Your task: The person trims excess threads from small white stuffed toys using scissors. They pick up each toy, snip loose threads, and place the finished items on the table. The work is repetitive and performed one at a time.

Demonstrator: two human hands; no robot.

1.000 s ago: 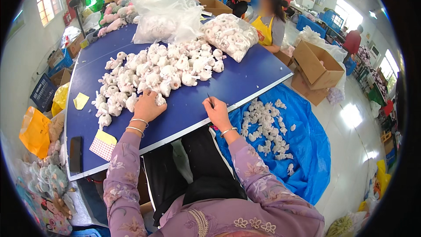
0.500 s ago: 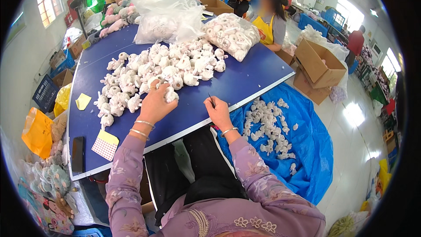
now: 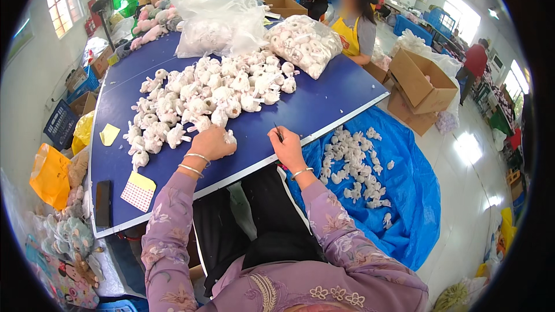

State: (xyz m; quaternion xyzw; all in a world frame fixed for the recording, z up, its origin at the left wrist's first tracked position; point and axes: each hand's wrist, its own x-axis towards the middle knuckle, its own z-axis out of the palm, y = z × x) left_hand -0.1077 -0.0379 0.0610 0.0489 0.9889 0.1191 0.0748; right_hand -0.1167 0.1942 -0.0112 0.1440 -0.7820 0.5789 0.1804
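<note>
My left hand (image 3: 211, 143) is closed at the near edge of a heap of white plush bunny heads (image 3: 208, 86) on the blue table (image 3: 312, 107). A small white plush head (image 3: 230, 138) shows past its fingers, mostly covered by them. Over the table's front edge, my right hand (image 3: 288, 147) grips a slim dark pointed tool (image 3: 278, 133), its tip pointing away from me. Whether that tool is tweezers or snips cannot be made out. A gap of bare tabletop separates the two hands.
Behind the heap lie clear bags (image 3: 306, 46) of more plush heads. At right, a blue plastic sheet (image 3: 413, 196) holds several small white plush pieces. A phone (image 3: 103, 203) and a sticker sheet (image 3: 139, 190) lie at left. A co-worker in a yellow apron (image 3: 347, 36) sits across; cardboard boxes (image 3: 422, 84) stand right.
My left hand has come back toward me from the heap with a plush head, and its fingers now face more downward. My right hand has hardly moved.
</note>
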